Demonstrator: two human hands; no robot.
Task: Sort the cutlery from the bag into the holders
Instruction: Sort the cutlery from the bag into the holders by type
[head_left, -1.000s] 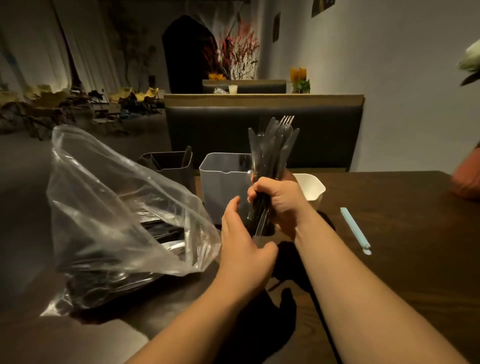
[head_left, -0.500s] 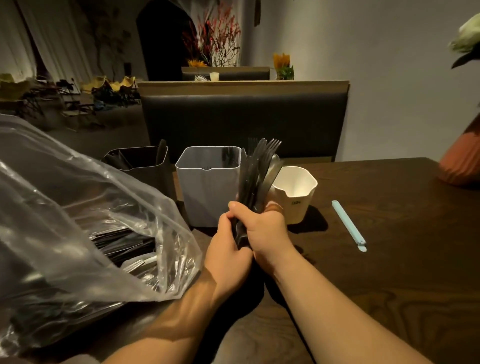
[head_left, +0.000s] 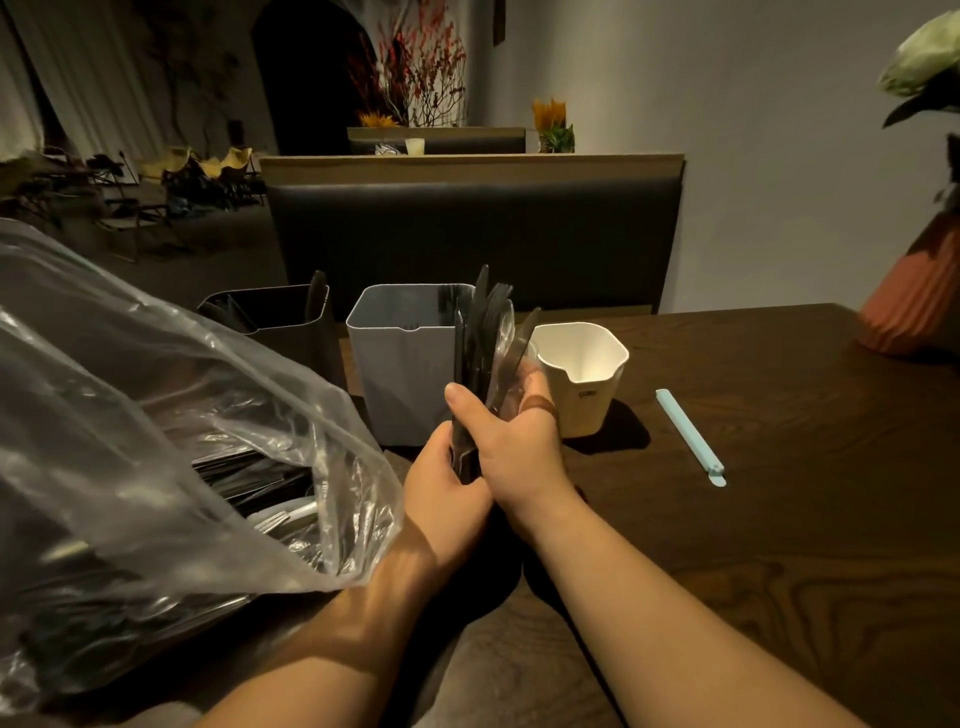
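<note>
A bundle of dark plastic cutlery (head_left: 480, 338) stands upright in front of the holders. My right hand (head_left: 511, 447) is wrapped around its handles, and my left hand (head_left: 441, 493) presses against the bundle's lower end from the left. Behind it stand three holders in a row: a black holder (head_left: 291, 332) with a few pieces inside, a grey holder (head_left: 395, 374), and a white holder (head_left: 587, 384) that looks empty. A clear plastic bag (head_left: 156, 441) with more dark and light cutlery lies on the left of the table.
A light blue stick-like clip (head_left: 688, 436) lies on the dark wooden table (head_left: 779, 519) to the right. An orange vase (head_left: 919, 296) with a white flower stands at the far right edge. A dark padded bench back (head_left: 467, 234) runs behind the table.
The cutlery bundle has come down from raised height to table level before the holders. My left hand, open beside it earlier, now presses on the handles. The view tilted down and left.
</note>
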